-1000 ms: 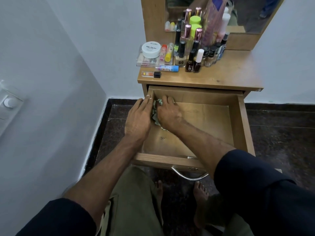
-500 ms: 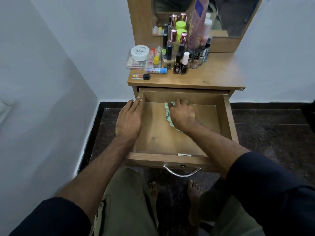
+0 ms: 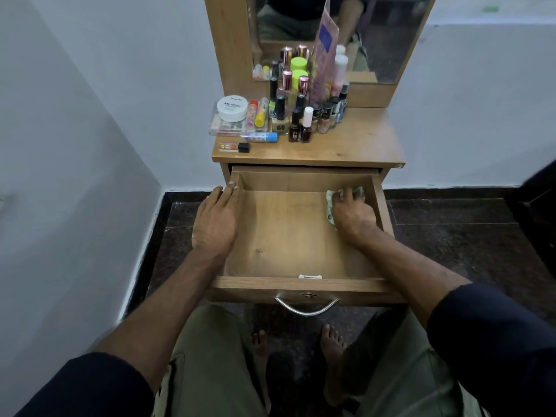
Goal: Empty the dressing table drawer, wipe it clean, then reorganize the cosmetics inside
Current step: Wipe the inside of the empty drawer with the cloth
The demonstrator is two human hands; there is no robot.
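Head view, drawer: the drawer (image 3: 288,233) is pulled out from under the counter (image 3: 355,145); no cosmetics are seen inside.
Head view, cloth: a pale green cloth (image 3: 331,203) is pressed into the far right corner of the drawer floor.
Head view, right hand: the right hand (image 3: 352,212) is curled over the cloth, fingers bent and gripping it.
Head view, left hand: the left hand (image 3: 215,219) is laid flat on the drawer's left wall, fingers straight and together.
Head view, cosmetics: the cosmetics (image 3: 288,109) are stood on the counter's far left part, beyond the drawer.
Key relation: unwiped floor is judged to lie left and nearward of the right hand, which is nearer.
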